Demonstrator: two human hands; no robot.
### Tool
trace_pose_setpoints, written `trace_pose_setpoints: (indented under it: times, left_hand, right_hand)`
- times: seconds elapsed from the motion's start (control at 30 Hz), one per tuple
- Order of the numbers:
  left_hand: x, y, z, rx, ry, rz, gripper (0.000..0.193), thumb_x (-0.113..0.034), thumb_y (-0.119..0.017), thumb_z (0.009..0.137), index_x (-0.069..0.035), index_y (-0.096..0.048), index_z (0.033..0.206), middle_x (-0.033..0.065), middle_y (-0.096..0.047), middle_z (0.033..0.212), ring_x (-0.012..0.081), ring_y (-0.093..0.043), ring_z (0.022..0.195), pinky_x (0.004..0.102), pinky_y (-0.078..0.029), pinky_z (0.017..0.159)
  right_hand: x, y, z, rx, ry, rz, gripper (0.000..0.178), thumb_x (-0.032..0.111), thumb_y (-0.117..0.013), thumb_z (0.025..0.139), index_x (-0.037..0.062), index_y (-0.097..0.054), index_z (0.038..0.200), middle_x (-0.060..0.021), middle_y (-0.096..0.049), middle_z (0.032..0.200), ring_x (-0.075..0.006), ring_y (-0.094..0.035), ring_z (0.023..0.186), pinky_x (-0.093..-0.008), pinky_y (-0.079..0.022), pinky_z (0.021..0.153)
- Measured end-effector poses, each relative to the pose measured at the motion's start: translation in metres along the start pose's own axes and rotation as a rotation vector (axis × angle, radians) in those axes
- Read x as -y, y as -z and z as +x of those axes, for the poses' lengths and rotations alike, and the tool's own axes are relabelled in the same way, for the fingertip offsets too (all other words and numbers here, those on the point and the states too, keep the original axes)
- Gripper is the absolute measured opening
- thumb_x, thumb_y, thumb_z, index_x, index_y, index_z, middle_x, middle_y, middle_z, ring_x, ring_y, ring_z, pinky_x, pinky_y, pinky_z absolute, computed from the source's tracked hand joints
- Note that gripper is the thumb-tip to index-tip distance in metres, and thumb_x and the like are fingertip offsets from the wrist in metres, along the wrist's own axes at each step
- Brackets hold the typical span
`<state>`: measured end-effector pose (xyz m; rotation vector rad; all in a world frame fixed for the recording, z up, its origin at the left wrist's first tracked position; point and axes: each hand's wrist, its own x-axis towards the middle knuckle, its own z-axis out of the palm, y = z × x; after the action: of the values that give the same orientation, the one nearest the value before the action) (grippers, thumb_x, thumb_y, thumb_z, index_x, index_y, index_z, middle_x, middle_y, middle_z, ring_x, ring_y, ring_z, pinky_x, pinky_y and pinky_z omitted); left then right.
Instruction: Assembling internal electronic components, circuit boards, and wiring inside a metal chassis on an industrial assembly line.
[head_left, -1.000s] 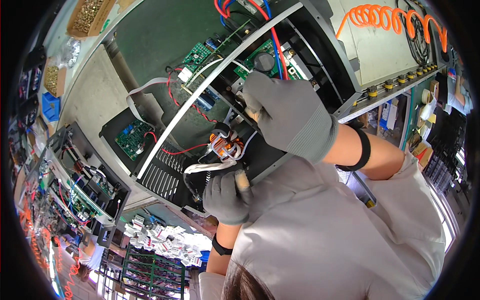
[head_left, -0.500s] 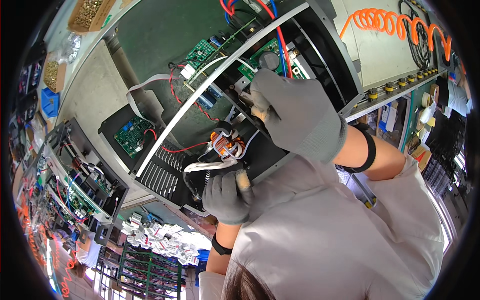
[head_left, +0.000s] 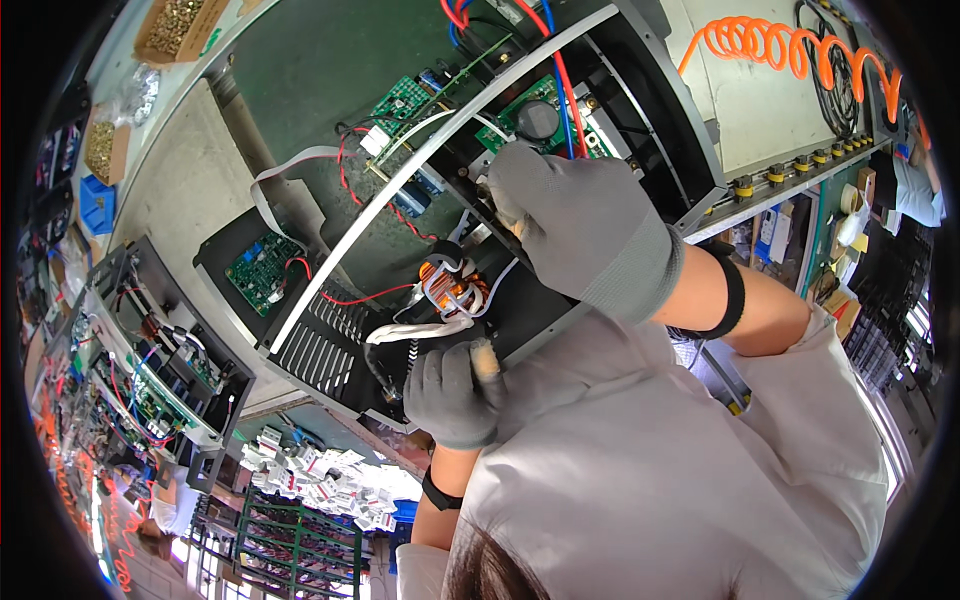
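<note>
From the head camera, I am pressing my gloved right hand [head_left: 580, 225] into the open black metal case [head_left: 330, 345] at the frame's centre, fingers curled on something hidden beside the copper coil [head_left: 452, 285]. My left hand [head_left: 450, 395], lower centre, is clamping the case's near edge.

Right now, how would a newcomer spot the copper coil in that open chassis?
Start at the black chassis lying open on the bench. Between the two gloved hands, just above the left hand and below the right hand, sits the coil. It is the only orange-copper wound part there, with thick white leads curling from it; the neighbouring boards are flat and green.
</note>
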<state>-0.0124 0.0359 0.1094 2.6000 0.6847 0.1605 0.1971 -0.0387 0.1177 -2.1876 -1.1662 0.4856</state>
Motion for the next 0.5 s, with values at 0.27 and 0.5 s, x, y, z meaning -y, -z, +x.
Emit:
trace_pose_setpoints:
  times: [0.27, 0.5]
  left_hand:
    - [0.0, 0.0, -0.002, 0.003, 0.012, 0.014, 0.022, -0.026, -0.058, 0.087, -0.008, -0.059, 0.074, 0.0083, -0.054, 0.064, 0.028, -0.052, 0.056, 0.0375, -0.041, 0.049]
    - [0.004, -0.001, 0.0, -0.019, -0.05, 0.035, 0.02, -0.026, -0.061, 0.084, -0.009, -0.058, 0.075, 0.0049, -0.053, 0.062, 0.0223, -0.052, 0.052, 0.0331, -0.043, 0.049]
  right_hand:
    - [0.002, 0.002, -0.002, -0.052, -0.007, 0.035, 0.023, -0.002, -0.056, 0.069, 0.0072, -0.047, 0.087, -0.0092, -0.056, 0.066, -0.0297, -0.057, 0.056, -0.0373, -0.043, 0.046]
    - [0.0, -0.008, -0.009, -0.177, -0.023, 0.047, 0.024, -0.001, -0.059, 0.068, 0.0065, -0.05, 0.089, -0.0083, -0.056, 0.066, -0.029, -0.057, 0.054, -0.0358, -0.043, 0.045]
